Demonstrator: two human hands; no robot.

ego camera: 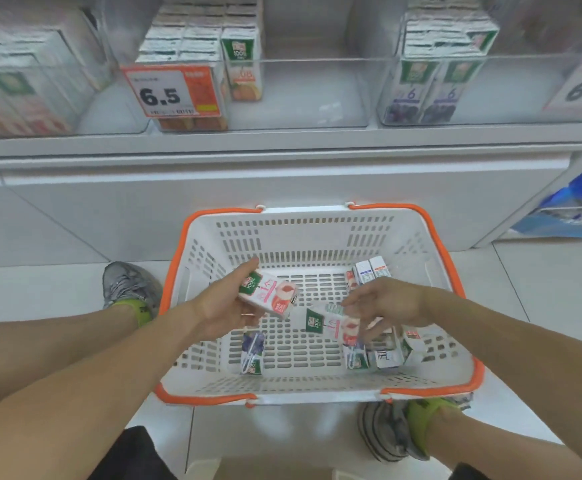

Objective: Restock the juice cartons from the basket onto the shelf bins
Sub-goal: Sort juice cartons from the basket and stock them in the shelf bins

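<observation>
Head view, positions given relative to the basket [435, 244]. Left hand [220, 306], above basket's left half, grips a peach carton [270, 294] clear of the floor grid. Right hand [386, 304], over the right half, pinches a second peach carton [327, 322] by fingertips only (blurred; grip looks shallow). Risk: that carton slips back onto the loose cartons [386, 355] below. Lift path: orange rim [431, 220] and white ledge [248, 161] beyond basket could catch an elbow. Middle bin [317, 60] above has open room on its right.
</observation>
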